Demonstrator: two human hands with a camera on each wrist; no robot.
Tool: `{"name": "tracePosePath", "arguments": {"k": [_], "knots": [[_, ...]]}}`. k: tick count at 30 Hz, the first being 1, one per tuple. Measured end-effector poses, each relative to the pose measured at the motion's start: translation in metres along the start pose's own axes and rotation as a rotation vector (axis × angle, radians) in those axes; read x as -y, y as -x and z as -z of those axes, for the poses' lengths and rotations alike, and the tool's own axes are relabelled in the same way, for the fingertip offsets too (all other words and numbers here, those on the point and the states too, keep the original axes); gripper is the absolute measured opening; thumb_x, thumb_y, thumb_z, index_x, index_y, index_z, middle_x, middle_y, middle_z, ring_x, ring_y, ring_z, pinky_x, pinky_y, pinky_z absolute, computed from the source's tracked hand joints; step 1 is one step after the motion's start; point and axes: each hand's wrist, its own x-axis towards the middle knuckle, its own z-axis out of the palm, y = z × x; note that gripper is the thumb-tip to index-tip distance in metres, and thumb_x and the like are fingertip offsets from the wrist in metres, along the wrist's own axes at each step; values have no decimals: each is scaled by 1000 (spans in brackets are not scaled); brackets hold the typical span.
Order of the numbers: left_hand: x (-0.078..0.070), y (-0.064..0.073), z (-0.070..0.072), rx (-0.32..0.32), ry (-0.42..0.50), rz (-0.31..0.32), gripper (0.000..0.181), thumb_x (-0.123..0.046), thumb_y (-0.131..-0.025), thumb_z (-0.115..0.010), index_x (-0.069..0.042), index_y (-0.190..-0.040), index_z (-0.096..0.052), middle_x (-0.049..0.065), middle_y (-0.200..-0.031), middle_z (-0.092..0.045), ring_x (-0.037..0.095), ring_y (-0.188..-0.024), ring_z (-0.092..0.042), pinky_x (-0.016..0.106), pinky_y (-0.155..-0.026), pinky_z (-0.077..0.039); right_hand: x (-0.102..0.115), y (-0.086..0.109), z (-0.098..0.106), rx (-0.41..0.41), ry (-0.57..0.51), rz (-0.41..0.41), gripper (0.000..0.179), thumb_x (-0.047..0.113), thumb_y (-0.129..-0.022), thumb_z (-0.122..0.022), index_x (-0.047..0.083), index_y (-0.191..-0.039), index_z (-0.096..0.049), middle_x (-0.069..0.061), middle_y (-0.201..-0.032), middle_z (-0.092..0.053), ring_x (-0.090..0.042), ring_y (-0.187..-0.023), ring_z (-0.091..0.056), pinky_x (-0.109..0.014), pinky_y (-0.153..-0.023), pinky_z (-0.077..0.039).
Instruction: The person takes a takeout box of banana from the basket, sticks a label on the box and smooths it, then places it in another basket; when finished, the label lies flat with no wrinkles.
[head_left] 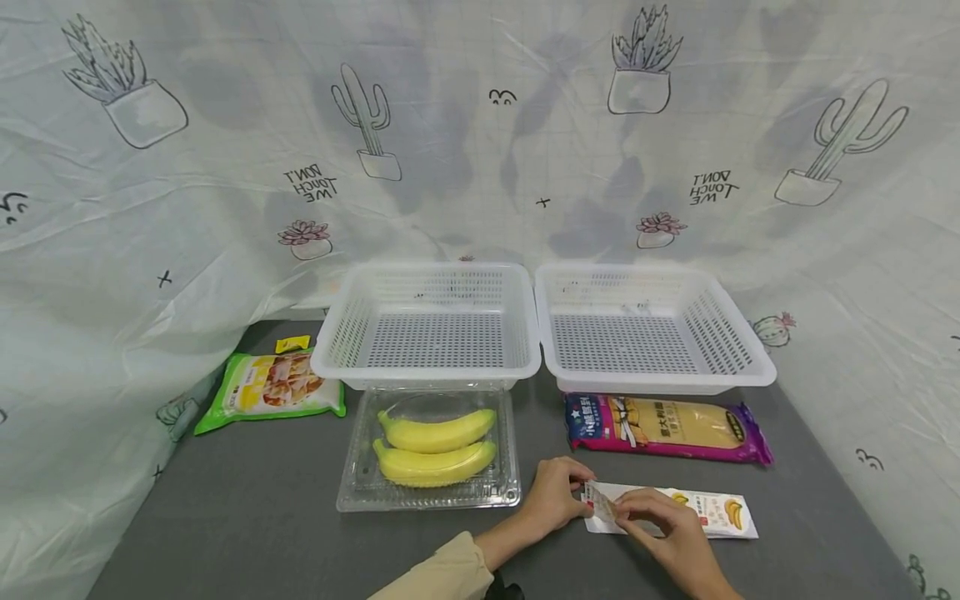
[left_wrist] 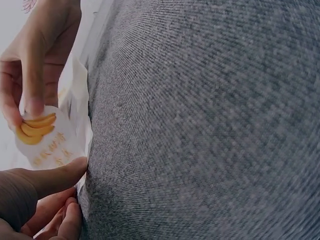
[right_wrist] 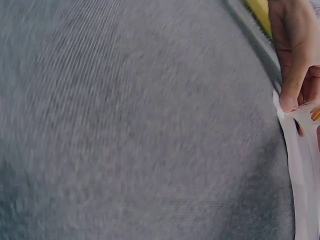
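A white strip of labels (head_left: 723, 514) printed with bananas lies on the grey table at the front right. My left hand (head_left: 553, 497) pinches its left end between thumb and fingers. Between the thumb and fingers of my right hand (head_left: 670, 533) is a banana label (left_wrist: 52, 142), rounded and partly lifted off the strip. In the left wrist view its face shows yellow bananas and small orange print. Whether its lower edge still sticks to the backing cannot be told. To the left, a clear plastic tray (head_left: 352, 492) holds two yellow bananas (head_left: 437, 465).
Two white perforated baskets (head_left: 426, 375) (head_left: 660, 382) stand side by side at the back. A pack of pasta (head_left: 667, 427) lies before the right one. At the left are a green-edged food bag (head_left: 281, 386) and a small yellow packet (head_left: 292, 343). A printed curtain (head_left: 480, 167) hangs behind.
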Motion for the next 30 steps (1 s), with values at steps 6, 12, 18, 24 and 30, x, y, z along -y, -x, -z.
{"name": "tracePosePath", "arguments": {"k": [6,12,18,24,30], "knots": [[-1,-5,4,21,-18,-11,36,8,-59,-86,4,-92,-73,6,-88,-66,7,-84,-63,11,-72,-50,1,-8,3,-30,-36,-222,29,-11,-73,-76,-4,-99,-64,-9,-97,-63,-5,-91,-62,-22,-71,-55],[-1,-4,9,91,8,3,55,0,-60,-89,2,-111,-67,7,-96,-66,5,-83,-59,13,-72,-50,-7,-14,-1,-113,34,-352,28,-10,-71,-77,-6,-94,-61,-3,-92,-62,-3,-82,-60,-18,-65,-50],[-2,1,8,119,12,23,44,-5,-62,-90,-3,-103,-72,1,-90,-63,0,-75,-52,11,-67,-48,-11,-10,-7,-122,87,-363,26,-9,-72,-76,-1,-93,-63,-2,-91,-63,-3,-79,-58,-18,-63,-49],[-1,-1,5,106,14,44,38,1,-60,-89,-2,-95,-74,-1,-83,-62,-1,-70,-55,11,-63,-49,-8,-5,-8,-123,144,-184,32,-16,-68,-76,3,-90,-64,-4,-91,-62,-2,-83,-61,-21,-60,-55],[-3,-1,3,135,96,68,45,6,-61,-87,-4,-102,-72,-1,-82,-64,-2,-64,-57,12,-57,-49,-9,-4,-6,-109,151,-56,38,-21,-66,-75,6,-91,-66,-6,-91,-63,-3,-89,-61,-22,-64,-56]]}}
